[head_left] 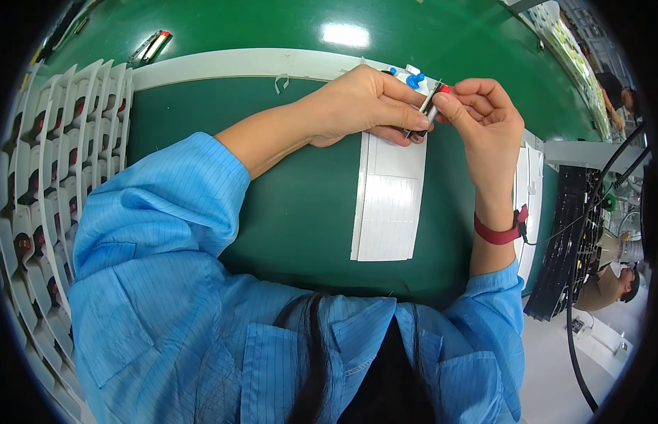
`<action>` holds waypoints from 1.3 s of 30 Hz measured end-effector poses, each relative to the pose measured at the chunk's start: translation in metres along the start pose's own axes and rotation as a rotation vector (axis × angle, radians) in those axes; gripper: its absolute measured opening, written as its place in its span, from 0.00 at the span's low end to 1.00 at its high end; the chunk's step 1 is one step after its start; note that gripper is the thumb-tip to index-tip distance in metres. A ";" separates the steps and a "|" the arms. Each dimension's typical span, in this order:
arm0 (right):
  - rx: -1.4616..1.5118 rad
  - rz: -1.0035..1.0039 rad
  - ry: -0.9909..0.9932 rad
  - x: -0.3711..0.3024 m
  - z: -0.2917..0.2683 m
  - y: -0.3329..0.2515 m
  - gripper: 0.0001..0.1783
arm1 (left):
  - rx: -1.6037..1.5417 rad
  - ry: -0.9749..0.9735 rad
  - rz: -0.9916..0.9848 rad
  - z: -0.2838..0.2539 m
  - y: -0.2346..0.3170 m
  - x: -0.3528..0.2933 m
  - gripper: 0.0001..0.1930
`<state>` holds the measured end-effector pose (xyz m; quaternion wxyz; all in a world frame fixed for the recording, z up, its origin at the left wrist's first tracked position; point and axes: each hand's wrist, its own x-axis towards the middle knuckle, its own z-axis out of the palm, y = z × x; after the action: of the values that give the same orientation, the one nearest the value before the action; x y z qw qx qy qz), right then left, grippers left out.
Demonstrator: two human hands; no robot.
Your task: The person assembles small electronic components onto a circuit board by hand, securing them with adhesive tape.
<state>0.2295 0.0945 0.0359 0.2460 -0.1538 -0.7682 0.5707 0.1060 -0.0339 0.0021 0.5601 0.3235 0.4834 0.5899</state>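
Note:
My left hand (369,104) grips a small slim device (429,107) between thumb and fingers. The device has black and silver-white sides and a red end, and is held tilted above the bench. At its red end, the thumb and curled fingers of my right hand (490,126) pinch it from the other side; my fingers hide part of it. Below the hands lies a white sheet of labels (389,205) marked off in strips. Just beyond the left fingertips are small blue knob-shaped pieces (415,80). A red wrist strap (496,232) with a cord circles my right wrist.
White trays (67,177) with black and red parts stand at the left. A similar red-ended device (154,46) lies on the far green surface, beyond a white ledge (230,65). At the right are a black stack (566,233) and hanging cables. Other people sit farther off.

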 end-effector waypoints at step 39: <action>0.188 0.115 -0.210 0.008 -0.013 0.019 0.10 | -0.061 -0.098 -0.002 0.010 -0.009 0.000 0.16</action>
<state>0.2293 0.1142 0.0224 0.1446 -0.1133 -0.7226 0.6664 0.1179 -0.0325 -0.0033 0.5932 0.3345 0.4376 0.5871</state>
